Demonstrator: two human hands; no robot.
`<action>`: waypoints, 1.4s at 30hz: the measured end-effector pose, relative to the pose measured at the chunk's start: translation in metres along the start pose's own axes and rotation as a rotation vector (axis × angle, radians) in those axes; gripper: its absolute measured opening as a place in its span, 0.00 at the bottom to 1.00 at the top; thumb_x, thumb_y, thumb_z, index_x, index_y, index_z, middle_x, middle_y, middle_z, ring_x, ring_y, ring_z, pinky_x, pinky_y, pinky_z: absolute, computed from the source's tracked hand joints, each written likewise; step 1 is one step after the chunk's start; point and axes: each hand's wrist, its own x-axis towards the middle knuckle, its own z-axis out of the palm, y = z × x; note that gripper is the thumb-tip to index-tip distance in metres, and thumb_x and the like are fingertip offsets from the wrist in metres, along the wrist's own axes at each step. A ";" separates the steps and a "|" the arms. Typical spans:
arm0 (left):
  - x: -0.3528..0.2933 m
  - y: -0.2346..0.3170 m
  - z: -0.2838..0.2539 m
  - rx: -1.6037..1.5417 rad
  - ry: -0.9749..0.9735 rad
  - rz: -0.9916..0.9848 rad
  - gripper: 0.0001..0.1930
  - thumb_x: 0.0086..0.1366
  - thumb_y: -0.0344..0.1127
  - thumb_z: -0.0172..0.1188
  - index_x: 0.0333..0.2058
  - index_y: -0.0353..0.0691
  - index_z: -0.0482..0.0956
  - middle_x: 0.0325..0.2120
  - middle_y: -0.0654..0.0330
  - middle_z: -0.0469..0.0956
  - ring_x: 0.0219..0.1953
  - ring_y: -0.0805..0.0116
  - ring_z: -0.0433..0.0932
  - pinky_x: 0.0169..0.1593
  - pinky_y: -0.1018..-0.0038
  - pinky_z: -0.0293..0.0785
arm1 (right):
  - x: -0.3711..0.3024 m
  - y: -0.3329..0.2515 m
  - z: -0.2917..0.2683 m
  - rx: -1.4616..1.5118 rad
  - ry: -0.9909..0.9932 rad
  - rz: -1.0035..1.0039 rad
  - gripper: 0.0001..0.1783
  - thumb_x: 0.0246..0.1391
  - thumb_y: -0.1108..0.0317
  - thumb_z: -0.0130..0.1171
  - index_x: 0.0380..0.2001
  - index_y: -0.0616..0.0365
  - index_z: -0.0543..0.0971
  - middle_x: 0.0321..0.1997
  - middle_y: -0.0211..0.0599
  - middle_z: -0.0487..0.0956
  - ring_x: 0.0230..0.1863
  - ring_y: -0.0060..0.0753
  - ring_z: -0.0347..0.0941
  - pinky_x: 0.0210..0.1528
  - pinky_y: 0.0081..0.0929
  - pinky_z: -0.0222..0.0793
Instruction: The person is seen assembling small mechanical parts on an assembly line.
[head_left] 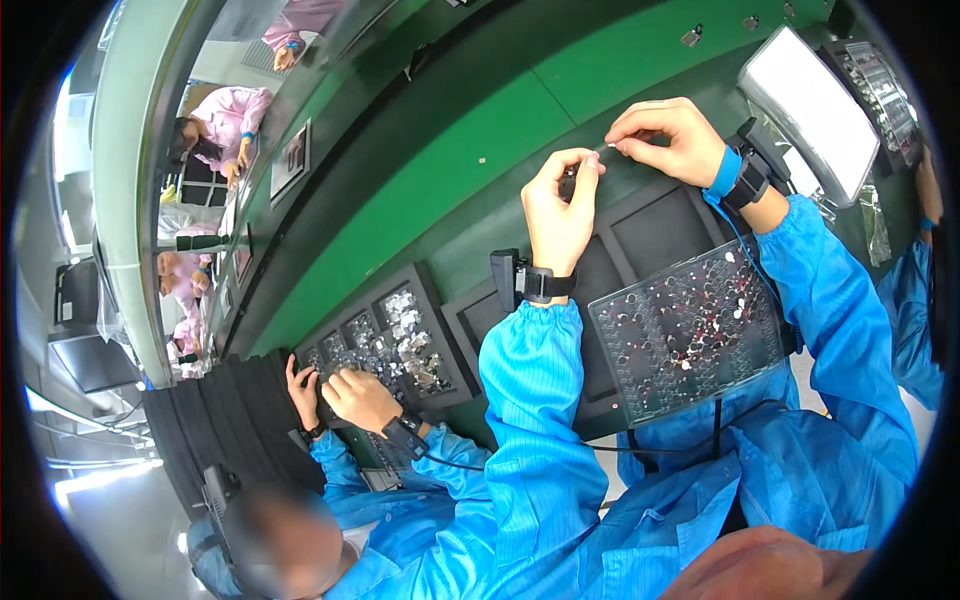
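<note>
Over the green work surface, my two hands meet with fingertips nearly touching. My left hand (562,215) has thumb and forefinger closed together, and a small dark piece (568,183) shows between its fingers; its exact kind is too small to tell. Thumb and forefinger of my right hand (678,140) pinch a tiny whitish piece (612,147). Below them, close to my body, a clear tray (611,372) carries many small ring-like parts, some dark, some reddish, some white. It rests partly over a black compartment tray (612,250).
At right lies a white rectangular panel (810,115) near clear plastic bags. Small metal pieces (692,37) sit at the far edge. To my left, a co-worker's hands (362,402) are beside a black tray (455,352) of silvery parts. A blue cord (738,232) runs from my right wrist.
</note>
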 end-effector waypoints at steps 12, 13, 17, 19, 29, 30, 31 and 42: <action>-0.002 0.002 -0.001 0.024 -0.001 0.011 0.06 0.70 0.29 0.61 0.41 0.35 0.82 0.33 0.64 0.83 0.31 0.81 0.74 0.35 0.81 0.70 | -0.001 -0.001 0.003 -0.201 0.103 -0.256 0.08 0.52 0.78 0.64 0.37 0.60 0.84 0.39 0.39 0.85 0.40 0.42 0.83 0.42 0.33 0.79; -0.001 0.002 0.000 0.032 -0.006 -0.004 0.06 0.70 0.29 0.61 0.41 0.35 0.82 0.33 0.63 0.83 0.33 0.80 0.75 0.37 0.81 0.71 | -0.001 0.001 0.003 -0.205 0.099 -0.258 0.09 0.52 0.78 0.64 0.37 0.60 0.84 0.39 0.39 0.85 0.40 0.42 0.83 0.43 0.33 0.79; 0.003 -0.002 0.004 0.045 0.026 0.094 0.04 0.66 0.28 0.63 0.37 0.33 0.82 0.28 0.63 0.84 0.30 0.81 0.78 0.36 0.80 0.74 | -0.001 0.005 0.001 -0.214 0.078 -0.262 0.09 0.51 0.78 0.64 0.38 0.60 0.84 0.40 0.39 0.85 0.41 0.42 0.83 0.44 0.33 0.79; 0.005 -0.001 0.003 0.019 0.046 0.098 0.04 0.66 0.28 0.63 0.37 0.34 0.82 0.28 0.64 0.83 0.30 0.82 0.76 0.35 0.81 0.72 | 0.003 0.003 -0.001 -0.234 0.078 -0.289 0.10 0.51 0.78 0.63 0.38 0.60 0.84 0.41 0.40 0.85 0.42 0.43 0.83 0.45 0.33 0.80; -0.008 -0.004 0.001 0.102 0.017 0.023 0.05 0.66 0.29 0.65 0.36 0.33 0.82 0.26 0.67 0.79 0.29 0.81 0.72 0.34 0.79 0.70 | -0.006 0.003 0.007 -0.420 0.014 -0.392 0.09 0.55 0.66 0.67 0.39 0.53 0.84 0.44 0.30 0.84 0.48 0.37 0.79 0.51 0.35 0.74; -0.008 -0.006 0.000 0.114 0.020 0.077 0.05 0.66 0.29 0.66 0.35 0.33 0.82 0.25 0.68 0.78 0.28 0.81 0.71 0.33 0.80 0.69 | -0.006 0.000 0.008 -0.456 -0.016 -0.373 0.09 0.55 0.65 0.67 0.39 0.51 0.84 0.44 0.27 0.84 0.49 0.35 0.78 0.52 0.35 0.73; -0.008 -0.007 -0.001 0.159 0.016 0.069 0.05 0.65 0.29 0.66 0.34 0.33 0.82 0.24 0.67 0.78 0.27 0.80 0.71 0.32 0.79 0.69 | -0.006 -0.002 0.007 -0.487 -0.045 -0.352 0.09 0.55 0.64 0.67 0.39 0.50 0.85 0.43 0.25 0.84 0.49 0.33 0.78 0.53 0.34 0.72; -0.005 0.010 0.006 0.323 -0.018 0.148 0.05 0.64 0.29 0.66 0.35 0.34 0.82 0.24 0.63 0.81 0.27 0.76 0.76 0.33 0.77 0.71 | -0.006 0.000 0.006 -0.478 -0.027 -0.307 0.04 0.52 0.65 0.66 0.30 0.51 0.83 0.31 0.28 0.81 0.42 0.34 0.77 0.53 0.34 0.71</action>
